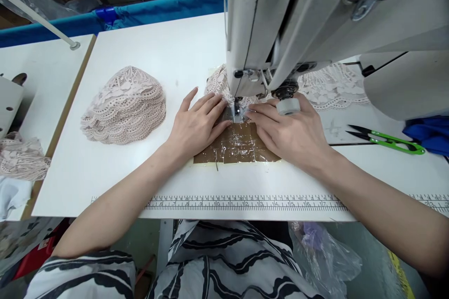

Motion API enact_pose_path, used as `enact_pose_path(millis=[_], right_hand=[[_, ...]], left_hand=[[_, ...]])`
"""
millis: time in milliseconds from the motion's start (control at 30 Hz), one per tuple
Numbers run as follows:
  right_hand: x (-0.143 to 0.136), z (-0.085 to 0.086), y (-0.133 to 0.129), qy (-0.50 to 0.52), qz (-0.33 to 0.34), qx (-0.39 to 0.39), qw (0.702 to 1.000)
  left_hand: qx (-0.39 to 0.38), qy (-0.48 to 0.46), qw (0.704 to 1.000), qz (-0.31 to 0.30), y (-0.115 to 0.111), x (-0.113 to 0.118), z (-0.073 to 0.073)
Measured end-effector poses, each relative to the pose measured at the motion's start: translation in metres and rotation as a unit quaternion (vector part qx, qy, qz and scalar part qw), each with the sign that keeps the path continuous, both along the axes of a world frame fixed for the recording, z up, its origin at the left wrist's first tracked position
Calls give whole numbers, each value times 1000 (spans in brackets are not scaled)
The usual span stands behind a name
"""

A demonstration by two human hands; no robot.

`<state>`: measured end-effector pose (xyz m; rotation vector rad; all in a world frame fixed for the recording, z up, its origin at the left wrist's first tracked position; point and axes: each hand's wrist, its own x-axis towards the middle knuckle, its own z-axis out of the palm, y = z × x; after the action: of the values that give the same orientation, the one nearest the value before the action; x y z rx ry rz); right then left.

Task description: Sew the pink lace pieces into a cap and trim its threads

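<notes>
Beige lace (218, 83) lies bunched under the head of a sewing machine (250, 72), around the presser foot (237, 108). My left hand (199, 121) rests flat to the left of the foot, fingers spread, their tips at the lace's edge. From the right, my right hand (287, 126) reaches in with fingers stretched out and tips close beside the foot; the machine head hides part of it. Between both hands, a brown taped patch (238, 142) with shiny scuffs covers the table in front of the foot. The stitching point itself is too small to make out.
A stack of beige lace pieces (124, 107) sits on the white table (175, 177) at left. More lace (331, 86) lies behind the machine head. Green-handled thread snips (389, 140) and blue cloth (430, 134) are at right. A printed ruler (231, 203) runs along the front edge.
</notes>
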<state>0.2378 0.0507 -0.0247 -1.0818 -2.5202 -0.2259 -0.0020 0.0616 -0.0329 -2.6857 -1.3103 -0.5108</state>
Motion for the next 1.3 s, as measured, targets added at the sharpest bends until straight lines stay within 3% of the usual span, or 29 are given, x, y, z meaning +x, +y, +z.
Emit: enact_pose_path(millis=[200,233,333,400,533,633,733,867,967,1067,1133,1233,1300], right_hand=[[5,2,3,17,-8,10,1000],[5,3,3,18,-10,13,1000],[6,6,2,27,-8,16,999],[6,7,1,36,-5,10,999],[5,5,-1,61,-8,-23,998],[2,6,-5,131,-2,-97,987],[-4,11,-10,219,39,-249,943],[-9,18,-15,260,42,-431,863],[-9,20,-16,299,21,-530,793],[-10,18,-16,339,25,-564,753],[-11,18,-17,346,32,-535,770],[-14,17,-18,314,30,-458,831],[-14,16,-18,306,25,-434,847]], left_hand=[[91,59,994,15,-28,8,12],[83,51,995,-10,-36,11,15],[-7,-26,979,-201,-53,17,23],[-31,-61,967,-246,-54,16,26],[-22,19,991,-131,-40,7,23],[-25,28,995,-96,-32,5,20],[-65,-128,988,-63,-32,8,22],[-177,-349,920,18,-33,12,27],[-220,-397,889,58,-31,10,29],[-302,-370,878,25,-29,8,31],[-353,-338,872,-7,-30,9,32],[-422,-308,852,-28,-31,10,33],[-438,-295,849,-33,-31,10,33]])
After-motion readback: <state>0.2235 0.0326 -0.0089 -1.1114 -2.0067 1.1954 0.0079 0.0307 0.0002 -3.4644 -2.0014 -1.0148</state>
